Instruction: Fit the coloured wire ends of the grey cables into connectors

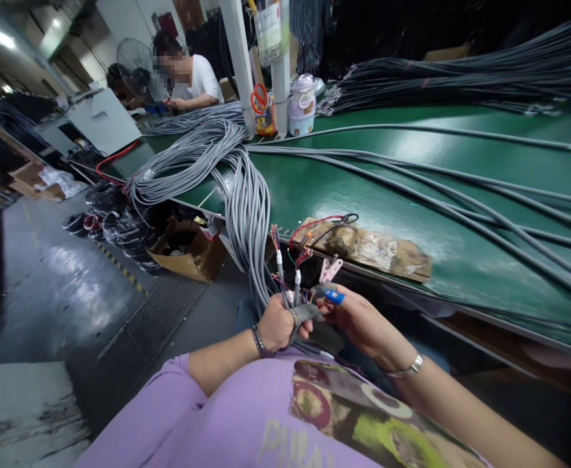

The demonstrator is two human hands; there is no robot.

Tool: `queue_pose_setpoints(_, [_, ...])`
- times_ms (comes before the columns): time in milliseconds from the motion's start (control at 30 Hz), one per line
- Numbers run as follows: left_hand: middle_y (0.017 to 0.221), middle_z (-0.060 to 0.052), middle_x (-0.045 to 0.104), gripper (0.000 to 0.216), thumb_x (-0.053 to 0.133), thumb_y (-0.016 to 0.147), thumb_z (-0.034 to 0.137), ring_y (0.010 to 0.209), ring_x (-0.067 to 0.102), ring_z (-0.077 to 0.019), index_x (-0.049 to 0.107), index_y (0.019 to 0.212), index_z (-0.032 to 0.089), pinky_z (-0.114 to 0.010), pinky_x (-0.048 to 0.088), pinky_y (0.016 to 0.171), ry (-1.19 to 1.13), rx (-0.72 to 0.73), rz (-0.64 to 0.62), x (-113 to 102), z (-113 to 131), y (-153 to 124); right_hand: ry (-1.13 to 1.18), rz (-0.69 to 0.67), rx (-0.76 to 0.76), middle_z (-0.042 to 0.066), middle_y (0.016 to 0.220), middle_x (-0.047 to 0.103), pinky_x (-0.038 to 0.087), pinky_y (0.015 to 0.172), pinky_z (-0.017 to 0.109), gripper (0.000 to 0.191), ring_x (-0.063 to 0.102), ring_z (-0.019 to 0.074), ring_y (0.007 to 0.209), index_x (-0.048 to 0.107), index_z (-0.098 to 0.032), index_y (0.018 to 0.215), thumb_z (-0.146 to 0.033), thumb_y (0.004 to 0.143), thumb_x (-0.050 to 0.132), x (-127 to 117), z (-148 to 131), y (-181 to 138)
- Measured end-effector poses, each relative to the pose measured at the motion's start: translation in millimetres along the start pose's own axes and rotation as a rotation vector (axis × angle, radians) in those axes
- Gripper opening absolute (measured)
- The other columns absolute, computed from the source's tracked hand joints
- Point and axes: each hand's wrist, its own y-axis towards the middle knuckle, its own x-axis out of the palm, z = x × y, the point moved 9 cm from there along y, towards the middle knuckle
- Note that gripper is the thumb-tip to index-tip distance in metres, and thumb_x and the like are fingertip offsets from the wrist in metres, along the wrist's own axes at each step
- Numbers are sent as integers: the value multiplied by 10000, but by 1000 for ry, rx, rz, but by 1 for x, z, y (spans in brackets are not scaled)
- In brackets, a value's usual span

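Site is identified as a cable workshop or factory floor. Grey cable coils (183, 159) are heaped at 10 o'clock; dark cable bundles (441, 84) are laid at 2 o'clock on a long green workbench (426, 148). A co-worker (202, 81) is noted at 11 o'clock. At 9 o'clock, the floor (61, 247) is marked with striped tape (124, 271).

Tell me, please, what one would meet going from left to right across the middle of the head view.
Black bundles → open cardboard box → hanging grey cables → left hand → right hand → right wrist's silver band.
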Motion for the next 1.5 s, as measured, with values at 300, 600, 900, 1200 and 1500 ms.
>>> queue_pose_setpoints(300, [492,1,558,378,728,633,476,378,481,-78,599,668,122,-186,377,375,218,40,-24,2,3,-3,-402,34,-108,0,583,571,396,570,275,407,474,135,565,557,-193,665,-567,646,715,12,-19,-10])
queue_pose_setpoints(600, [506,-15,567,446,708,662,544,386,494,-82,557,593,130,-190,355,385,185,67,8,0,6,-5,-276,99,-124,4,565,543,382,515,279,334,433,130,518,593,-203,665,-503,652,740,10,-17,-16])
queue_pose_setpoints(900, [514,-13,575,466,710,645,569,393,513,-95,553,616,131,-200,361,385,146,17,7,-2,0,-5,-282,127,-187,5,597,561,391,555,284,359,459,136,559,604,-198,680,-518,637,758,7,-19,-14])
queue_pose_setpoints(1200, [520,-15,582,443,706,661,545,378,514,-100,543,633,134,-204,344,374,57,46,58,-7,0,-3,-382,186,-224,11,615,569,405,557,283,362,461,141,578,620,-186,682,-524,643,745,-2,-20,-13])
queue_pose_setpoints(1500, [486,4,557,465,737,611,555,357,493,-94,553,654,130,-205,362,364,-29,23,126,-11,0,-1,-575,169,-421,32,671,611,429,600,302,236,520,176,628,630,-212,713,-441,754,676,9,-40,-24])
